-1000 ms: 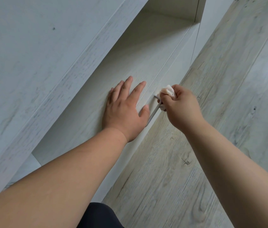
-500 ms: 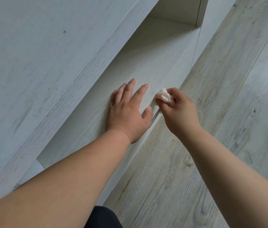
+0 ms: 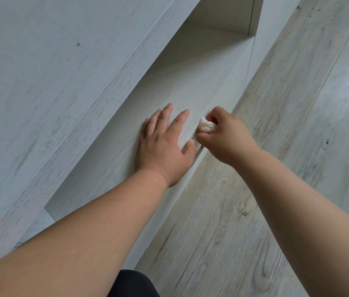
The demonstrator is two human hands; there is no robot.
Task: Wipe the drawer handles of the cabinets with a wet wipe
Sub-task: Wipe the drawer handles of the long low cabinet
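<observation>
Right hand [image 3: 225,136] grips wipe [image 3: 205,126]; left hand [image 3: 165,146] flat.

The left hand [image 3: 163,144] lies flat on the drawer front [image 3: 124,153], below the cabinet top [image 3: 41,82] on the left. Just right of it, the right hand [image 3: 225,136] holds a wet wipe [image 3: 205,126] against the drawer handle [image 3: 199,151]. The floor [image 3: 287,146] lies to the right.

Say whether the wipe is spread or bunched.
Bunched: the wipe is a crumpled wad pinched in the right hand, fingers curled round it.

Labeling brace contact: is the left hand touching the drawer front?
Touching. Head view shows the left hand flat on the drawer front, palm and fingers against it.
</observation>
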